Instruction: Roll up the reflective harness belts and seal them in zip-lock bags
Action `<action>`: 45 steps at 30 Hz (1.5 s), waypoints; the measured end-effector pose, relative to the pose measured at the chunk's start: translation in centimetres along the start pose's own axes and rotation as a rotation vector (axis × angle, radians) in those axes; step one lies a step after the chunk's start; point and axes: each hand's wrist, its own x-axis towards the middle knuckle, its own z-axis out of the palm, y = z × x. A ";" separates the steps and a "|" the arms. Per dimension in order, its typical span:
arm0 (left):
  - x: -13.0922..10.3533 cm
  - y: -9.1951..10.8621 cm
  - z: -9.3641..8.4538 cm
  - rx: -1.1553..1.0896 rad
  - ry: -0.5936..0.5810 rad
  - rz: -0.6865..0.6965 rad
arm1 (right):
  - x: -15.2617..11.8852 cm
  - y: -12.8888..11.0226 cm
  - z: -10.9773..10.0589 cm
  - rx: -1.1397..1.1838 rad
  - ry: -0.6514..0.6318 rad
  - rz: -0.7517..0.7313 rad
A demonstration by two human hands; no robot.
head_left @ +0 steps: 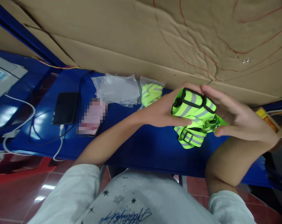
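The green strap bundle [194, 111] is held above the right part of the blue table [143, 146]. The left hand [163, 109] is clamped on the bundle's left side, thumb across the near face. The right hand [240, 116] is cupped about the right end, its thumb and forefinger spread apart; whether it grips cannot be told.

Recommended handling: the step in hand appears to be gathering the straps into a compact bundle.
1. Hold the rolled part firmly with the left hand; the black-edged bands on top should lie flat and side by side.
2. Use the right hand to tuck in the loose loops on the near side. The black buckle [187, 137] hangs low there and could snag or pull a turn loose.
3. Press evenly from both ends; squeezing one end alone may push the roll out of shape.

Visibility limits: the left fingers are mostly hidden behind the bundle, as are some of the right ones. The strap ends cannot be traced through the tangle. To the left, a filled bag [152, 95] holds similar green strap, partly covered by the left forearm. The pink object [93, 116] is pixelated and cannot be identified.
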 end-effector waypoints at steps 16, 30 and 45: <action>-1.2 4.5 0.7 0.335 0.030 -0.268 | 1.8 -0.3 3.5 -0.119 0.188 0.011; -13.9 1.4 -7.4 1.460 -0.010 -0.854 | -5.2 9.8 11.2 0.548 0.797 0.445; -12.2 4.8 -7.9 1.347 0.401 -0.333 | -3.7 8.1 11.6 0.701 0.942 0.477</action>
